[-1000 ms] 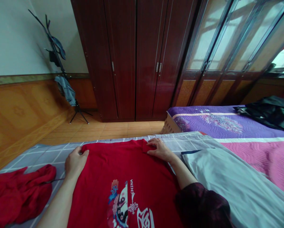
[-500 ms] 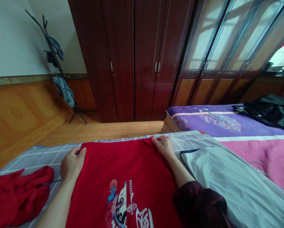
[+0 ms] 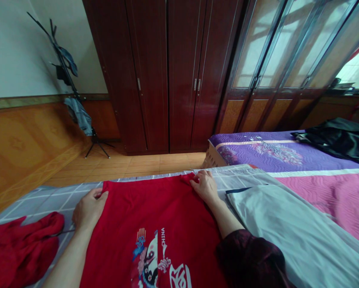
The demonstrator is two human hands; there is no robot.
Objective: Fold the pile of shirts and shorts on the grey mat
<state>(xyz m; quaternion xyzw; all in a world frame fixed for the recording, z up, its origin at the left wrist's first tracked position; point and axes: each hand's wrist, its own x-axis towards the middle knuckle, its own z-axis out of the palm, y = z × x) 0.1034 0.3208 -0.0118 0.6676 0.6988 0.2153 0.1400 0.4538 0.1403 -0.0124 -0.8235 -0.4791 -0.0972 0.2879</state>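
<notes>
Red shirt (image 3: 149,224) lying flat on a grey checked sheet (image 3: 38,200), both hands at its far edge.

We find the printed front face up and smooth, spread across the sheet. The left hand (image 3: 89,209) curls narrow, pinching one far corner; the right hand (image 3: 205,187) lies on the other corner, and we cannot tell whether it grips. A second red cloth (image 3: 20,248) sits bunched just left, and a pale grey cloth (image 3: 287,232) lies right.

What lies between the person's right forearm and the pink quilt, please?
In the head view, a pale grey cloth with a dark blue edge lies between the right forearm and pink quilt.
</notes>
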